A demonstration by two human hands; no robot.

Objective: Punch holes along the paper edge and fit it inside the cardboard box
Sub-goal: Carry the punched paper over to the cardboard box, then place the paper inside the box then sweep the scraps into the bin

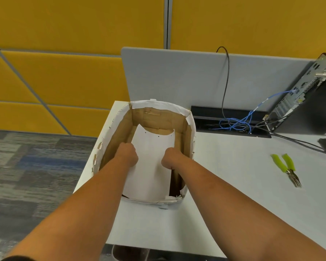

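Observation:
An open cardboard box (188, 127), brown inside with a torn white outer skin, stands on the left part of the white desk. A white paper sheet (151, 159) lies inside it, bowed, with a few small punched holes near its far edge. Both my hands are down in the box. My left hand (128, 153) presses on the sheet's left edge with its fingers curled. My right hand (172, 157) does the same on the right edge. The fingertips are hidden behind the knuckles, so the grip on the paper is unclear.
A green-handled punch plier (286, 166) lies on the white desk (233, 185) to the right. Behind it are a cable tray with blue wires (235, 125), a computer case (309, 87) and a grey divider (177, 76). The desk's left edge runs just left of the box, with carpet (26, 166) below.

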